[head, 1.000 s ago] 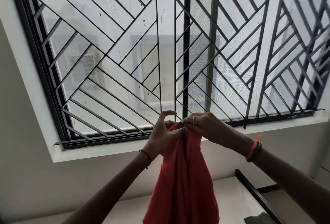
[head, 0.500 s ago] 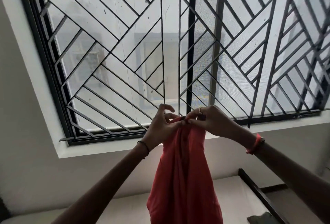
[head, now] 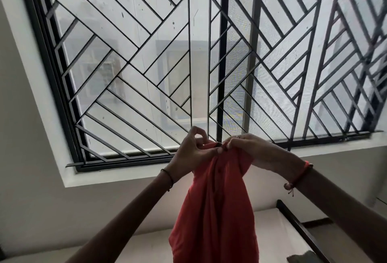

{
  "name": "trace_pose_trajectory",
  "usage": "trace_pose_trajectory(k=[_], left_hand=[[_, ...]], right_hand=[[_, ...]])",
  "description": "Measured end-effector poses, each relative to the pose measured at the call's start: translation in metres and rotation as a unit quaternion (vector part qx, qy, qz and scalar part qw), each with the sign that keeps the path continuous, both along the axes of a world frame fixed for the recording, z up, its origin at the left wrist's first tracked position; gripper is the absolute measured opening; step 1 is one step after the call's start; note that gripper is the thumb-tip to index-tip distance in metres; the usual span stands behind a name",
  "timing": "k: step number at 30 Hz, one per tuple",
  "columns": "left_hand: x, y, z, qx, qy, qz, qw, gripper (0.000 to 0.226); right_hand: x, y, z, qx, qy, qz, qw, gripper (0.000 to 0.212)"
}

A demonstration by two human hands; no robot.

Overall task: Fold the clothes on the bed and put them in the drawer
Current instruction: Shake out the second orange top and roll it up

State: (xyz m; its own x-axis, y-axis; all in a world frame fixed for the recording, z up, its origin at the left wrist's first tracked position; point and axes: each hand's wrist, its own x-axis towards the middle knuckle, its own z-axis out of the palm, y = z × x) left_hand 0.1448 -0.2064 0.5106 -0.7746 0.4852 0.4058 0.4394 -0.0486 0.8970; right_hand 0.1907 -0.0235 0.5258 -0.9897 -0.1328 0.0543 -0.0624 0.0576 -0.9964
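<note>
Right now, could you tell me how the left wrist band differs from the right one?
The left band is thin and dark; the right band is thicker and orange-red. The left band looks plain; the right band has a knot with a hanging tail. Both sit behind hands, the left hand and right hand, gripping the orange cloth.

The window grille (head: 189, 53) bars your way ahead; you have open air either side of the hanging red cloth (head: 217, 210), above the bed (head: 272, 233).
</note>
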Motion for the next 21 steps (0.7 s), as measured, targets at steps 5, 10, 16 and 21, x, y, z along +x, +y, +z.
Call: trace_pose_trajectory(k=[5, 10, 16, 21], left_hand=[[-0.002, -0.004, 0.003, 0.050, -0.092, -0.035, 0.994, 0.038], [-0.004, -0.004, 0.001, 0.032, -0.075, -0.065, 0.995, 0.033], [-0.011, -0.014, -0.004, -0.011, -0.205, -0.172, 0.964, 0.033], [-0.013, -0.022, -0.023, -0.086, -0.252, -0.219, 0.939, 0.038]], right_hand=[[0.005, -0.002, -0.005, -0.152, -0.015, 0.043, 0.987, 0.013], [-0.001, -0.001, -0.013, -0.187, -0.068, 0.058, 0.978, 0.044], [0.003, -0.007, -0.007, -0.263, -0.068, -0.044, 0.961, 0.031], [0.006, -0.008, 0.000, -0.263, -0.048, -0.051, 0.962, 0.047]])
